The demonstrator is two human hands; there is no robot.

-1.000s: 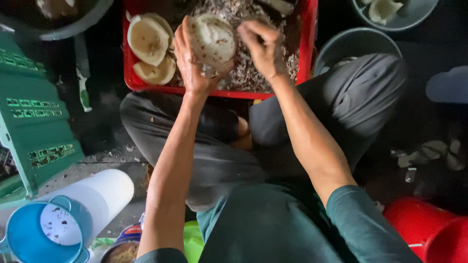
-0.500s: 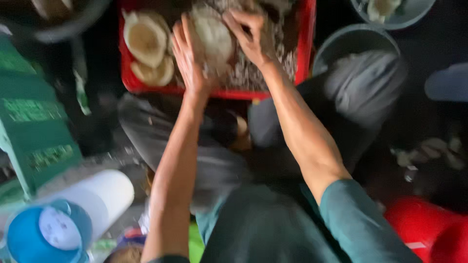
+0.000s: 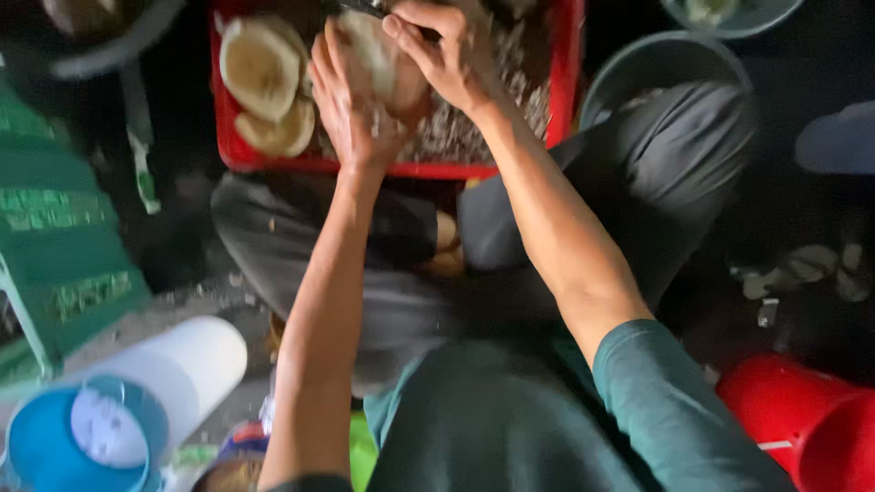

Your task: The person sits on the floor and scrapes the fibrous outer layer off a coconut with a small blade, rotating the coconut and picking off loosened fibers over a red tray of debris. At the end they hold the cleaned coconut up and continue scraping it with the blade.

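Coconut half [image 3: 387, 55], pale and rounded, sat at the top centre of the frame, held above a red plastic crate [image 3: 565, 100]. The left hand [image 3: 351, 105] cupped it from below and from the left, fingers spread and curled up around its side. The right hand [image 3: 447, 55] was closed over its upper right edge, fingers bent tight around a dark tool [image 3: 360, 7] whose end poked out at the very top of the frame; what kind of tool it was could not be told through the blur.

Inside the crate lay a bed of greyish white shavings [image 3: 497, 118] on the right, and on the left two more coconut pieces [image 3: 264, 77], one large and hollow-side up, the other smaller and just below it, touching.

A grey bucket [image 3: 656, 68] stood right of the crate at the upper right, partly hidden by the person's knee. Above it, a bluish bowl [image 3: 729, 11] held something pale. Green crates [image 3: 55, 246] lined the left edge. At the lower left a white cylinder with a blue rim [image 3: 118, 401] lay on its side on the floor. Red tubs [image 3: 802, 419] filled the lower right corner.
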